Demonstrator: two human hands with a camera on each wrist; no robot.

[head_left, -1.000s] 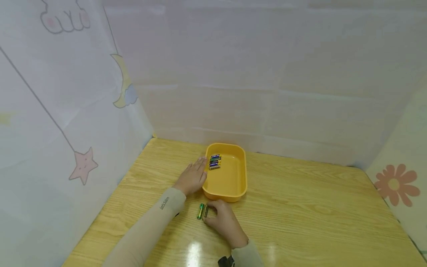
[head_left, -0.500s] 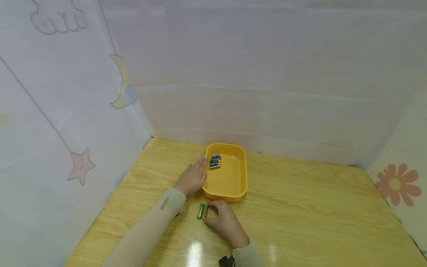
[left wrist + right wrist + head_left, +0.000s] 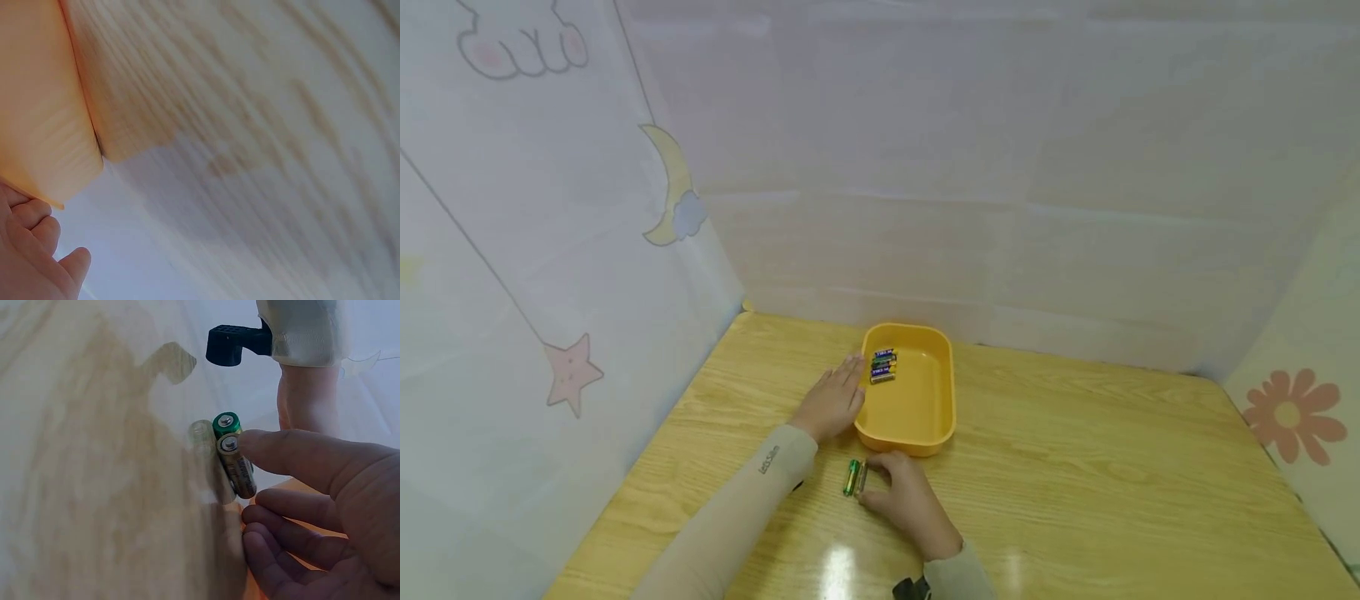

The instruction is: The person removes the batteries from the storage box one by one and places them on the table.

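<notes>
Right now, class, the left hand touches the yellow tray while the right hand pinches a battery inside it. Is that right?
Not inside: the left hand touches the yellow tray, but the right hand pinches a battery outside it, as the head view shows.

The left hand and yellow tray are cut off at the left wrist view's edge — finer print on the tray's batteries is too small to read. The gold battery partly hides the green battery.
</notes>
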